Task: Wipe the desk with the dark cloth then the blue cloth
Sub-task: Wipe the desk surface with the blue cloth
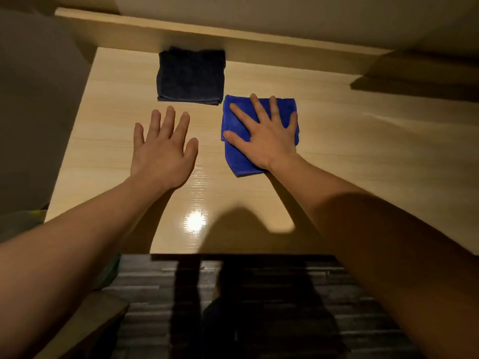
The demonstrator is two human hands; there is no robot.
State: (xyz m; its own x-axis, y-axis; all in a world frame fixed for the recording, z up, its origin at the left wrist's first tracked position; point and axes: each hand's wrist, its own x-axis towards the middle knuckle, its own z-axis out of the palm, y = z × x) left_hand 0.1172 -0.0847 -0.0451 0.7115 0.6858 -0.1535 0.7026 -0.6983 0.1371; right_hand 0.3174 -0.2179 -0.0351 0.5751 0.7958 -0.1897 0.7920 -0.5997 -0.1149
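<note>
My right hand (264, 136) lies flat, fingers spread, on the bright blue soft cloth (234, 151); my left hand (163, 149) is open, empty, near the folded dark cloth (190, 76) on the pale wooden desk (363, 156)

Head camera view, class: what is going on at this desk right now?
A person leans over a light wooden desk with both bare arms stretched out. The right hand lies flat, fingers spread, on the blue cloth, pressing it to the desktop. The left hand is open over bare wood, holding nothing. The dark cloth lies folded and untouched at the back of the desk, beyond the left hand and apart from the blue one.
</note>
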